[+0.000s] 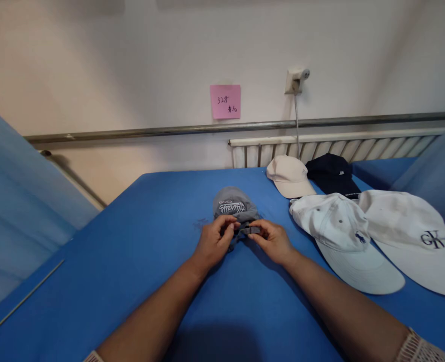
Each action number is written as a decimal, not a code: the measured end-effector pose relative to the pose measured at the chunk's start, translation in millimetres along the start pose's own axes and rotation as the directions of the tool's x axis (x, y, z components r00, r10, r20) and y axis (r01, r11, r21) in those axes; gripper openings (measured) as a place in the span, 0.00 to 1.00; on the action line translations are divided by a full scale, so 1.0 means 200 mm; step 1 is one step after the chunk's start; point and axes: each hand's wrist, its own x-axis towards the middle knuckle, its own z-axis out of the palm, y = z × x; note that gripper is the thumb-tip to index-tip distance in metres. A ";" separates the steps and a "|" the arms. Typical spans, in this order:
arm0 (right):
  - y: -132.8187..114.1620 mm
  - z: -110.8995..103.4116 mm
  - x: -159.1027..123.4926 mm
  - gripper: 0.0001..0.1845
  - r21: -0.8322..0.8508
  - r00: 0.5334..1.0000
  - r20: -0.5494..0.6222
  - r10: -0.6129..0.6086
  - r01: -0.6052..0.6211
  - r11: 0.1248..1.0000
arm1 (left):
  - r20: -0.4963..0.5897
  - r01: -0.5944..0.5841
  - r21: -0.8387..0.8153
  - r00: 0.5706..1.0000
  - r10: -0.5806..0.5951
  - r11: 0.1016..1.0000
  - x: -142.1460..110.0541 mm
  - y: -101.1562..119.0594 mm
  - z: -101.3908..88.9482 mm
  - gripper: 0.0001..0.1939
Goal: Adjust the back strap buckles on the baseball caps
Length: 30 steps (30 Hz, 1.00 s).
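Two bare hands work at the strap [254, 230] of a grey cap [228, 197] lying on a blue-covered counter [131, 261]. The left grip [235, 226] pinches between thumb and fingers at the left part of the strap, near the cap's edge, though the fingers partly hide exactly what they press on. The right grip [255, 231] closes thumb and fingers on the strap's other end, just beside the left grip. The grey cap rests directly beyond both grips, its pale lettering facing up. Well to the right of the right grip, four more caps lie close together: a cream cap [285, 171] and a navy cap [330, 171] at the far side, and nearer, a pale cap [331, 221] with a small dark horse emblem beside a white cap [403, 216] marked "CK", their brims pointing toward the near right. A thin stick [29, 294] lies well to the left of the left grip, below a blue curtain [11, 201]. On the wall [150, 65] beyond the grips, a pink note [225, 101] with handwriting hangs above a metal pipe [150, 131]; to its right, a cord [296, 123] runs down from a socket [292, 82] toward a radiator [343, 148].
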 end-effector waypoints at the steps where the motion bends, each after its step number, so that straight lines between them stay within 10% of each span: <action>1: 0.00 0.00 0.00 0.12 -0.002 1.000 -0.001 -0.001 0.001 1.000 | 0.000 -0.006 0.033 1.000 0.006 0.999 0.00 0.01 -0.01 0.12; 10: 0.01 0.00 0.00 0.13 0.055 1.000 -0.008 0.007 -0.007 0.998 | 0.209 -0.160 0.258 0.972 0.106 0.953 0.00 0.03 0.01 0.12; 30: -0.03 -0.03 0.00 0.13 -0.040 0.991 0.090 -0.102 0.106 0.994 | 0.131 -0.129 0.138 0.985 0.111 0.982 0.02 0.03 0.00 0.09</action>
